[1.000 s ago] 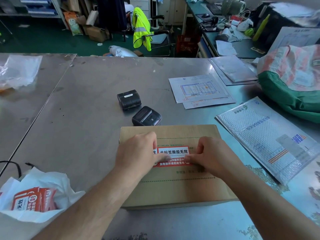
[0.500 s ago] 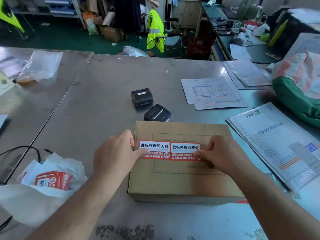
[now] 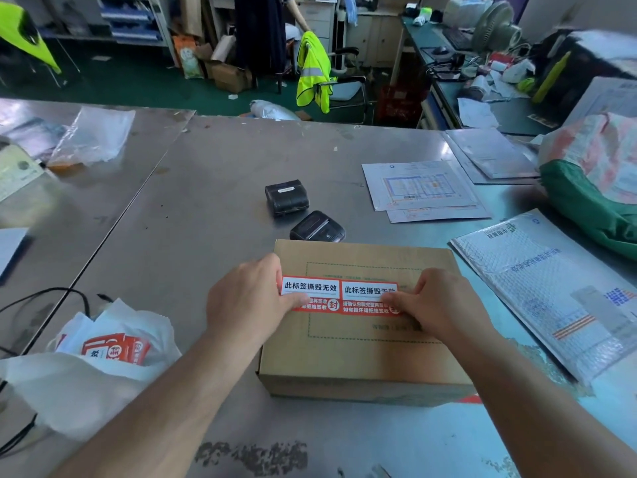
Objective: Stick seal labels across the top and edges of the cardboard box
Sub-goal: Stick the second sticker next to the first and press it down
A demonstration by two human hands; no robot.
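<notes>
Pressing two seal labels (image 3: pixel 339 296) on top of the cardboard box (image 3: pixel 362 357), thumbs of left hand (image 3: pixel 248 301) and right hand (image 3: pixel 444 305) down, fingers relaxed, gripping nothing. Lying between both hands, top strip seemingly done; box edges probably still to seal. Left of the left hand, white bag (image 3: pixel 69 384) holding spare labels (image 3: pixel 115 350).
</notes>
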